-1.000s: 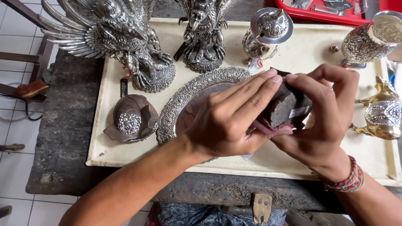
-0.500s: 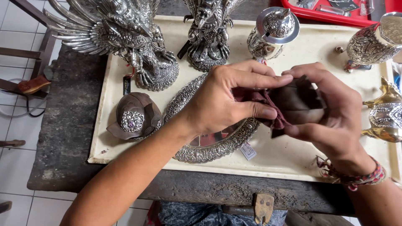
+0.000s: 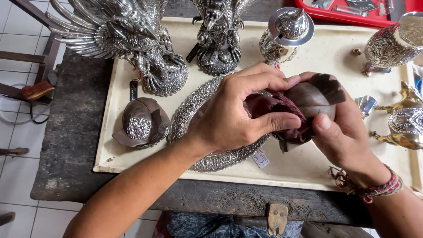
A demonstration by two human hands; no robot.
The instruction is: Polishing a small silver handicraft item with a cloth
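My right hand (image 3: 348, 136) cradles a dark brown shell-shaped box (image 3: 313, 98) from below and behind. My left hand (image 3: 238, 114) pinches the dark red cloth lining (image 3: 264, 105) that spills out of the box, thumb under it and fingers on top. Both hands hover over an oval embossed silver tray (image 3: 194, 110) lying on the cream board (image 3: 308, 163). A second brown shell box with a silver ornament (image 3: 141, 123) rests on the board to the left.
Two silver bird statues (image 3: 132, 39) (image 3: 218, 35) stand at the back of the board. A lidded silver pot (image 3: 286, 33), an embossed silver cup (image 3: 392, 44) and a gold and silver vessel (image 3: 403, 119) lie to the right. A red tray (image 3: 348, 13) sits behind.
The hands have risen and drawn closer to the camera. The box has turned in my right hand, and my left hand has shifted from covering it to pinching the red cloth.
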